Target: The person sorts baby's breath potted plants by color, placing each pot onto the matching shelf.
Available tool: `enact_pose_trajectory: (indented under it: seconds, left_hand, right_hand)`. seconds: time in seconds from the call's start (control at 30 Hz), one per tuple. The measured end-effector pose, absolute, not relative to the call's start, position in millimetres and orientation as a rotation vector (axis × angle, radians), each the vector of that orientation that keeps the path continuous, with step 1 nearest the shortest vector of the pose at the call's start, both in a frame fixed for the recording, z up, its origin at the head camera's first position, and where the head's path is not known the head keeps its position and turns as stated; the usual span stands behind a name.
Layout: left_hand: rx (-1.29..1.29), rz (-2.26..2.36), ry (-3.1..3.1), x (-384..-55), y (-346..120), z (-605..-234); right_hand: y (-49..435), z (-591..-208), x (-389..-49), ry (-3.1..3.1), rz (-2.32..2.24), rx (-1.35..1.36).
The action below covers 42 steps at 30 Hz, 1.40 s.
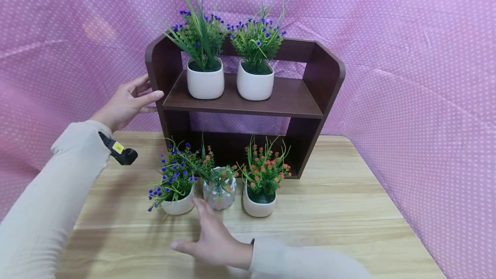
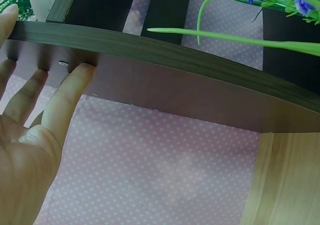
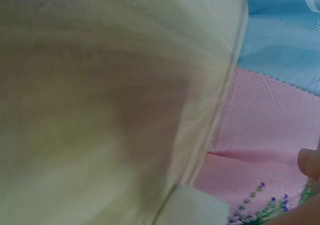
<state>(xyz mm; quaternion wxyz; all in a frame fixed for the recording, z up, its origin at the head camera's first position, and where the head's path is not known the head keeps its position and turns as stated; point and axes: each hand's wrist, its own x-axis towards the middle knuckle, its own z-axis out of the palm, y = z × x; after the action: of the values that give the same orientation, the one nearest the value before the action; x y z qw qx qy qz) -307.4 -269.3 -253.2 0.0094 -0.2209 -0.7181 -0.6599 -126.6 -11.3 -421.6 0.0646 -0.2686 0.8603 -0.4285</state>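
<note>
My left hand (image 1: 128,100) is at the left side panel of a dark brown two-tier shelf (image 1: 240,107). In the left wrist view its fingertips (image 2: 82,72) touch the panel's outer face, with the thumb at the front edge. My right hand (image 1: 217,240), thumb spread from the fingers, reaches over the table; its fingertips overlap the rim of a white pot (image 1: 179,206) with purple flowers (image 1: 176,173). Beside that pot are a ribbed white pot (image 1: 220,195) and a smooth white pot (image 1: 259,206), both with orange flowers.
Two white pots, a left one (image 1: 206,82) and a right one (image 1: 255,83), stand on the upper shelf board with purple-flowered plants. The wood-grain table (image 1: 341,223) carries everything. A pink dotted cloth (image 1: 418,55) hangs behind and around it.
</note>
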Motion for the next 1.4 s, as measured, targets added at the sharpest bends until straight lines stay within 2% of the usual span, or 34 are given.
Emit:
enact_pose_trajectory:
  seconds: [0.43, 0.53, 0.7, 1.4]
  left_hand:
    - [-0.655, -2.078, -2.23, -307.3, -268.7, -249.0]
    - [-0.665, -2.076, -2.23, -307.5, -268.3, -248.5]
    - [-0.665, -2.071, -2.241, -307.1, -266.3, -247.6]
    - [-0.673, -2.071, -2.237, -308.7, -263.7, -248.0]
  right_hand:
    - [-34.8, -435.1, -117.2, 2.449, -1.365, -0.699]
    - [-39.7, -434.2, -118.7, 2.435, -1.46, -0.584]
    - [-49.0, -438.0, -128.9, 2.411, -1.65, -0.389]
    - [-99.1, -452.7, -175.4, 2.663, -1.859, 0.041]
